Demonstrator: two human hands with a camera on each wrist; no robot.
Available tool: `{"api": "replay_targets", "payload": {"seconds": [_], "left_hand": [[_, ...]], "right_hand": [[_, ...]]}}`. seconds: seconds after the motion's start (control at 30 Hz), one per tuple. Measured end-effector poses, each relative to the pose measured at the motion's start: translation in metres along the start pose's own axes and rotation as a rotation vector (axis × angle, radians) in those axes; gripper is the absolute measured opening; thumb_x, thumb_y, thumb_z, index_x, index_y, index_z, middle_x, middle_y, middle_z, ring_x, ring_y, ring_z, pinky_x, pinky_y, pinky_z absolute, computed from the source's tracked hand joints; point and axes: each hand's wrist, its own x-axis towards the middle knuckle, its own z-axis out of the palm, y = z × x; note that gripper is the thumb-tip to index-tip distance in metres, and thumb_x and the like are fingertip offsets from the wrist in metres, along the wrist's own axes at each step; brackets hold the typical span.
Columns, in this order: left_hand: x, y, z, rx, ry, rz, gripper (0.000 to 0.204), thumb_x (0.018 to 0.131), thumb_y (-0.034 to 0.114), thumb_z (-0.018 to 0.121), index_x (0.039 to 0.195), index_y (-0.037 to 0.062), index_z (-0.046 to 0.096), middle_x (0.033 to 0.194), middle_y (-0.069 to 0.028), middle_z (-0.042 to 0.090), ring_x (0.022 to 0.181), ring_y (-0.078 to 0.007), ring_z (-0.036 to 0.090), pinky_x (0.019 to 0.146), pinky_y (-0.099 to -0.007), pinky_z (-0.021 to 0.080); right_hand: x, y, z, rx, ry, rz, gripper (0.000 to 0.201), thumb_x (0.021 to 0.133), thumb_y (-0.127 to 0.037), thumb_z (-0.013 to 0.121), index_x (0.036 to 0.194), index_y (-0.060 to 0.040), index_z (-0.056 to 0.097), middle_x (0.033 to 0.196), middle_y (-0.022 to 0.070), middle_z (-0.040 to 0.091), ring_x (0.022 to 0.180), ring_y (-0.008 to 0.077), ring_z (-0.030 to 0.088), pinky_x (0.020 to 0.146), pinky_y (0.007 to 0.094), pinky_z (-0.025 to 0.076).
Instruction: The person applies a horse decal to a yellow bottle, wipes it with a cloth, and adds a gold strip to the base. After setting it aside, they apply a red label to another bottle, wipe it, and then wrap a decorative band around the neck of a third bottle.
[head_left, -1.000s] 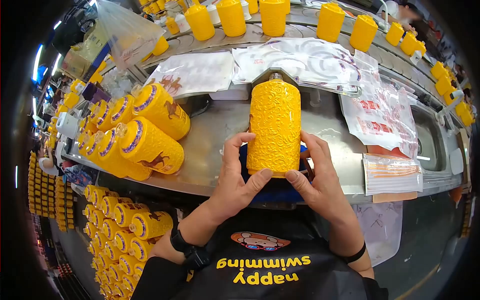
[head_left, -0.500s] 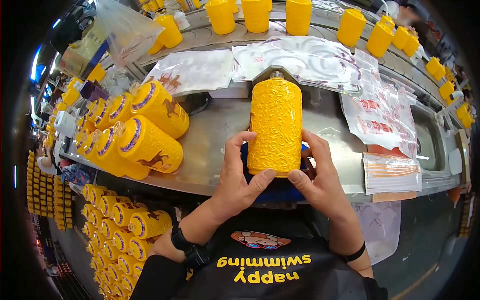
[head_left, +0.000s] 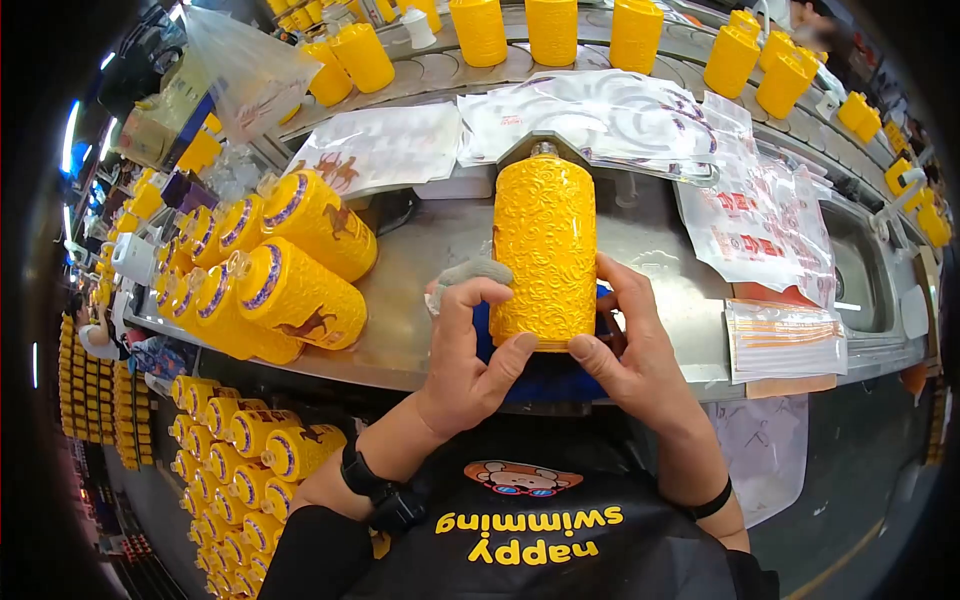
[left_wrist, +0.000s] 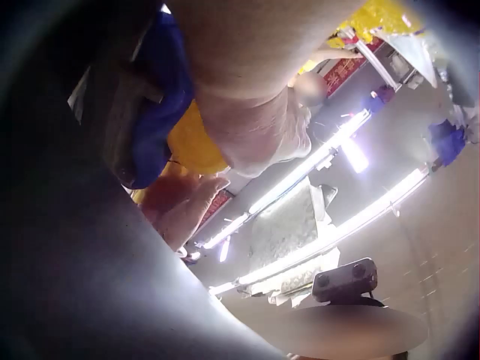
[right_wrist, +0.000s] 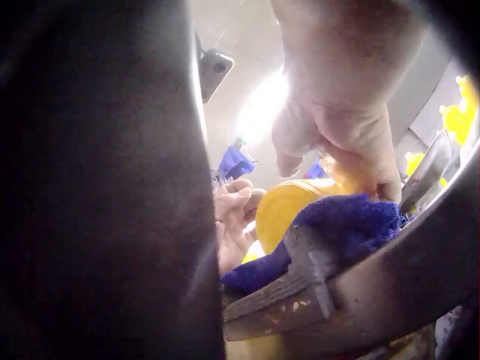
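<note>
Embossed yellow bottle [head_left: 545, 245] upright at the steel counter's [head_left: 430, 260] near edge on a blue cloth [head_left: 540, 375], long axis vertical, neck away, left hand [head_left: 470, 355] and right hand [head_left: 630, 355] gripping its base from either side, left fingers pinching a grey rag [head_left: 470, 272].

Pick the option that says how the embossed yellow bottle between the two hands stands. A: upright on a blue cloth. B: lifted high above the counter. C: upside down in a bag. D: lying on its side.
A: the embossed yellow bottle stands neck-up on the blue cloth, with the left hand and right hand at its base.
</note>
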Motion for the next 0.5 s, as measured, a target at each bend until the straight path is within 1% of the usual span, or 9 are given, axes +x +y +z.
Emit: {"api": "replay_targets", "payload": {"seconds": [0.1,0.2,0.27,0.3,0.37,0.4,0.47,0.5], "left_hand": [[0.002,0.001,0.009,0.040,0.101,0.026,0.041,0.088,0.020,0.068,0.118,0.0039,0.045,0.112,-0.0143,0.050,0.103,-0.0290,0.048,0.094,-0.0386,0.037],[0.001,0.002,0.010,0.034,0.104,0.003,0.042,0.088,0.020,0.068,0.118,0.0037,0.045,0.112,-0.0145,0.050,0.103,-0.0282,0.048,0.094,-0.0383,0.037],[-0.002,0.000,0.009,-0.019,0.041,-0.030,0.040,0.090,0.015,0.065,0.120,0.0041,0.040,0.121,-0.0135,0.041,0.114,-0.0234,0.041,0.103,-0.0355,0.030],[-0.003,0.000,0.008,-0.047,0.007,-0.045,0.040,0.091,0.012,0.063,0.122,0.0042,0.038,0.126,-0.0129,0.036,0.119,-0.0210,0.038,0.107,-0.0340,0.026],[-0.007,0.000,0.008,-0.059,0.072,-0.013,0.036,0.090,0.011,0.063,0.119,0.0053,0.042,0.121,-0.0130,0.043,0.116,-0.0229,0.040,0.106,-0.0364,0.028],[-0.007,0.000,0.006,-0.066,0.102,0.006,0.034,0.090,0.011,0.063,0.117,0.0058,0.044,0.119,-0.0130,0.046,0.114,-0.0239,0.042,0.105,-0.0375,0.029],[-0.003,0.004,-0.005,0.134,0.052,0.240,0.028,0.089,0.011,0.064,0.112,0.0094,0.049,0.110,-0.0119,0.052,0.108,-0.0260,0.044,0.101,-0.0419,0.033],[-0.003,0.005,-0.009,0.232,0.026,0.354,0.025,0.088,0.011,0.065,0.109,0.0113,0.051,0.105,-0.0113,0.055,0.105,-0.0271,0.046,0.099,-0.0440,0.036]], "right_hand": [[-0.001,-0.001,0.001,-0.020,0.009,0.001,0.074,0.089,-0.028,0.070,0.145,0.0011,0.032,0.135,0.0190,0.039,0.115,0.0296,0.049,0.096,0.0371,0.045],[0.000,-0.001,0.000,-0.011,0.001,0.007,0.074,0.089,-0.027,0.070,0.145,0.0009,0.032,0.135,0.0191,0.039,0.116,0.0299,0.048,0.096,0.0372,0.045],[0.000,0.001,0.000,-0.009,-0.004,-0.003,0.074,0.089,-0.026,0.070,0.145,0.0004,0.031,0.135,0.0194,0.039,0.118,0.0304,0.048,0.096,0.0375,0.045],[-0.001,0.002,-0.001,0.033,-0.003,-0.004,0.072,0.088,-0.025,0.071,0.144,-0.0002,0.033,0.135,0.0196,0.039,0.119,0.0309,0.048,0.096,0.0375,0.045],[-0.002,0.004,-0.005,0.116,0.006,-0.003,0.067,0.088,-0.024,0.071,0.142,-0.0014,0.038,0.135,0.0201,0.040,0.120,0.0317,0.047,0.097,0.0374,0.044],[-0.004,0.005,-0.010,0.010,0.015,-0.043,0.063,0.088,-0.023,0.071,0.139,-0.0017,0.042,0.134,0.0205,0.041,0.120,0.0329,0.047,0.097,0.0374,0.044],[-0.008,0.008,-0.022,-0.203,0.029,-0.117,0.056,0.087,-0.022,0.072,0.133,-0.0022,0.049,0.134,0.0213,0.042,0.122,0.0352,0.046,0.098,0.0375,0.043],[-0.009,0.010,-0.024,-0.325,0.025,-0.158,0.043,0.083,-0.017,0.074,0.120,-0.0014,0.058,0.134,0.0220,0.042,0.121,0.0382,0.046,0.098,0.0399,0.043]]}}
